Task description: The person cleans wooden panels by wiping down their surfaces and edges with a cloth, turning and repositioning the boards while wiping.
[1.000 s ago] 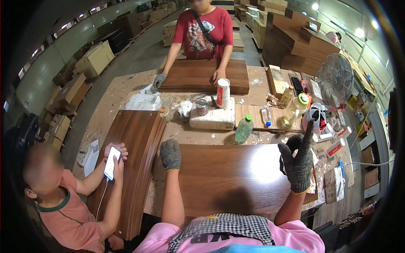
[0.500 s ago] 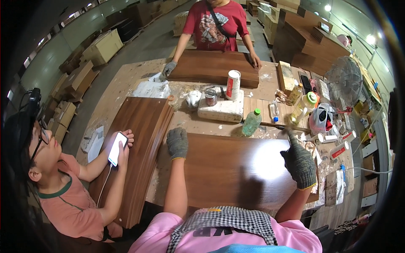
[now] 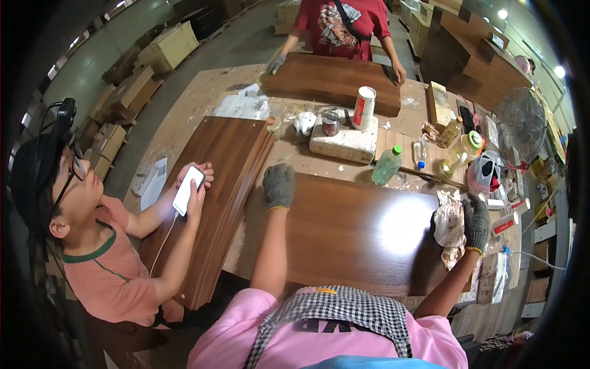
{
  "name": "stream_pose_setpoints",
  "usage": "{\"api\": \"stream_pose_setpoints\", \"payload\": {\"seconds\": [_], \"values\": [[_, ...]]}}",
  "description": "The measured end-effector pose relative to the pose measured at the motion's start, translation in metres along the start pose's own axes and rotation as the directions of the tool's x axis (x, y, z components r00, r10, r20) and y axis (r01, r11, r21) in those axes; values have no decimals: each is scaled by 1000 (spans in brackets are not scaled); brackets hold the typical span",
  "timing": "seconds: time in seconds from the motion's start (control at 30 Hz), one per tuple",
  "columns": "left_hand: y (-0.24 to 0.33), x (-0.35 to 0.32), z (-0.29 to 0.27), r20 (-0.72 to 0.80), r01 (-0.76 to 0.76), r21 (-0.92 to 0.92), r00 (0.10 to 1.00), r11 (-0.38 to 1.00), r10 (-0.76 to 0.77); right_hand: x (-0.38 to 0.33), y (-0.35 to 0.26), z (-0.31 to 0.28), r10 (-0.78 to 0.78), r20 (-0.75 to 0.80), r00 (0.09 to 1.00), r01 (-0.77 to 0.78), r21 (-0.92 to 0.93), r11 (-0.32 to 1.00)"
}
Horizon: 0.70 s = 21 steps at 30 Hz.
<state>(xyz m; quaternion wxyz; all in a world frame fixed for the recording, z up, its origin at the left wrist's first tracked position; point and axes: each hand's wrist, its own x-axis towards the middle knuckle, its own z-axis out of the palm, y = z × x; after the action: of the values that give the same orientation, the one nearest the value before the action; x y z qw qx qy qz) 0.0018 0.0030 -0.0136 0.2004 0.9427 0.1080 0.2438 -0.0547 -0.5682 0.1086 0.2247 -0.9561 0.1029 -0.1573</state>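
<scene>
A brown wood-grain panel (image 3: 344, 237) lies flat in front of me, with a bright glare on its right half. My left hand (image 3: 279, 187), in a dark grey knit glove, is closed at the panel's far left corner with its fingers curled. On the right, my gloved right hand (image 3: 476, 224) has its fingers stretched out along the edge of a crumpled, stained rag (image 3: 449, 222). The rag lies over the panel's right end. Whether the right thumb touches the rag cannot be made out.
Left, a person holds a phone (image 3: 188, 190) over stacked brown panels (image 3: 230, 166). Across the table, another person touches more panels (image 3: 332, 80). A green-capped bottle (image 3: 387, 166), white cylinder (image 3: 364, 109), tin (image 3: 330, 124) and fan (image 3: 521, 123) stand beyond.
My right hand has gone from pointing above the panel to the rag at its right end. My left hand stays at the panel's corner. The whole view has shifted slightly.
</scene>
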Motion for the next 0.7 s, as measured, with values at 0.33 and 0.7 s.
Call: {"api": "stream_pose_setpoints", "payload": {"seconds": [0.33, 0.7], "values": [[-18, -1, 17, -68, -33, 34, 997, 999, 35, 6, 39, 75, 413, 108, 904, -298, -532, 793], [1, -6, 6, 178, 177, 20, 968, 984, -178, -3, 46, 80, 462, 34, 886, -377, -526, 762]]}}
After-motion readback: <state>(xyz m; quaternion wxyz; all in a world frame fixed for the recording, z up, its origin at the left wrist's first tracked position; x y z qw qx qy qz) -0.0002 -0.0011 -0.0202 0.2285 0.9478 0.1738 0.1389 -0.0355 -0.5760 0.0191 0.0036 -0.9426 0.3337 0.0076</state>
